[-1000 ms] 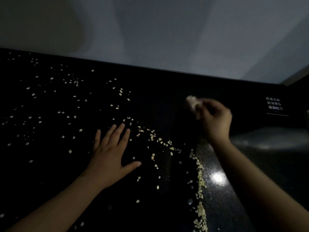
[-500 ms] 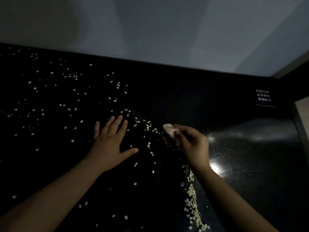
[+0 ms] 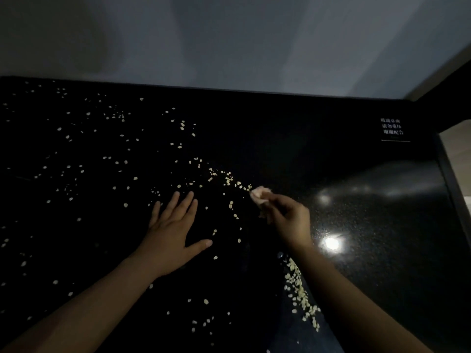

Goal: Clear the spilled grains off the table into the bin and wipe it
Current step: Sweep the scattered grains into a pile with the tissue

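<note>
Pale grains [image 3: 229, 179] lie scattered over the glossy black table [image 3: 293, 138], thickest on the left half and in a swept band [image 3: 300, 294] near the front edge. My left hand [image 3: 173, 235] rests flat on the table with fingers spread among the grains. My right hand [image 3: 288, 217] pinches a small crumpled pale tissue [image 3: 260, 196] and holds it against the table at the end of a line of grains. No bin is in view.
A grey wall rises behind the table's far edge. A small white printed label [image 3: 393, 129] sits at the table's far right. A lamp's bright reflection [image 3: 331, 243] shines on the right part of the table, which ends at a dark right edge [image 3: 453, 189].
My right hand has dragged the tissue from the far right of the table back toward me and leftward to the line of grains. My left hand has stayed put.
</note>
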Motion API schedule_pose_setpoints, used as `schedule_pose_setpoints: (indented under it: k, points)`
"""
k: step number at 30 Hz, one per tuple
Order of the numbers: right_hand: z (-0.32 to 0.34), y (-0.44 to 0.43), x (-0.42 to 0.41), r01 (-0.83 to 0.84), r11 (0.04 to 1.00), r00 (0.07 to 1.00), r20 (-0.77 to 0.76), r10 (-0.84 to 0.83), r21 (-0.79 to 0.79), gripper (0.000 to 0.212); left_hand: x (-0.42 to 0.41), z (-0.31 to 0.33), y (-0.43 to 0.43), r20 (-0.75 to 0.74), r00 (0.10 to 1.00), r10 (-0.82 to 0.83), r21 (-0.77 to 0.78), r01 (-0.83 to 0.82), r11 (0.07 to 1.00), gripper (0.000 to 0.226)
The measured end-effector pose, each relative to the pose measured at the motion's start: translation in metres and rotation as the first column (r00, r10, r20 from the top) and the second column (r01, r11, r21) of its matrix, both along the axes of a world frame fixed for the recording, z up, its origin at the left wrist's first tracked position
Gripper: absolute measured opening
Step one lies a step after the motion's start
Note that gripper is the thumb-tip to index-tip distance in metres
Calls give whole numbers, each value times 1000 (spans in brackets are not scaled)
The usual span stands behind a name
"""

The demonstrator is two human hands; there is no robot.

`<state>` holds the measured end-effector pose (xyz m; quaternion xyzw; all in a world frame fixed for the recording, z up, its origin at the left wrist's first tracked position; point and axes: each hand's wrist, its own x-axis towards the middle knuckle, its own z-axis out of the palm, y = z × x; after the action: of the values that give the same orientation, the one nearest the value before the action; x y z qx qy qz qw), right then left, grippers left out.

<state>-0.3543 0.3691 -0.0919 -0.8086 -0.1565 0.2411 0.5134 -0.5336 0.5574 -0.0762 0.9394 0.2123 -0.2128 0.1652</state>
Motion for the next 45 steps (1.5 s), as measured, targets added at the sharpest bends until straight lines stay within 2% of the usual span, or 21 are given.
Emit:
schedule_pose_setpoints:
  k: [2,4,6,9,12,14,16,18,20,22,25,28,30,33,37,41,45]
  points:
    - [13,-4,-1,52,996,997,-53,-48,75,15,-2,-3,-5,-7,1000,-2,-6,2,1000,123]
    - [20,-16,9,162,982,986,9,-164,98,16,-2,-5,-7,-10,1000,-9,7,9,1000,123]
    - [17,-34,23,259,965,963,67,-262,46,18,-1,-7,-7,-13,1000,-12,19,12,1000,120]
    - [8,-52,30,383,915,920,148,-364,-130,21,-2,-9,-8,-6,1000,-11,24,11,1000,107]
    - [4,-46,9,345,928,935,139,-327,-143,28,-6,-11,-8,14,1000,-12,13,12,1000,106]
    - [3,-33,-12,241,964,965,130,-226,-110,29,-6,-12,-8,16,1000,-23,20,23,1000,105]
    - [6,-21,-30,122,991,991,61,-118,-57,29,-6,-13,-6,18,999,-35,41,34,999,104]
    - [14,-16,-37,83,996,996,-13,-83,16,22,-5,-13,-5,14,999,-47,58,46,997,104]
    - [24,-21,-32,191,979,981,-15,-191,73,17,-5,-13,-4,12,998,-57,60,56,997,103]
    - [26,-39,-19,326,943,942,60,-330,65,17,-6,-14,-4,16,998,-63,55,62,997,104]
    - [15,-68,-3,428,898,896,185,-405,-106,19,-7,-14,-2,15,997,-80,60,79,995,103]
    - [2,-72,-16,437,883,899,120,-421,-170,24,-9,-16,-2,29,996,-84,55,82,995,103]
    - [-2,-63,-35,432,894,901,89,-424,-122,27,-9,-16,-1,40,995,-87,58,85,995,103]
    - [-5,-47,-69,328,942,944,68,-324,-74,31,-8,-15,-2,42,996,-79,47,77,996,99]
    - [4,-41,-86,213,977,975,-79,-210,29,20,-9,-14,-1,61,994,-88,56,85,995,100]
    - [34,-69,-72,405,914,914,23,-406,32,18,-10,-18,-2,71,993,-93,81,87,993,102]
    - [26,-98,-62,511,847,859,123,-497,-146,18,-10,-19,-5,53,995,-85,94,80,992,102]
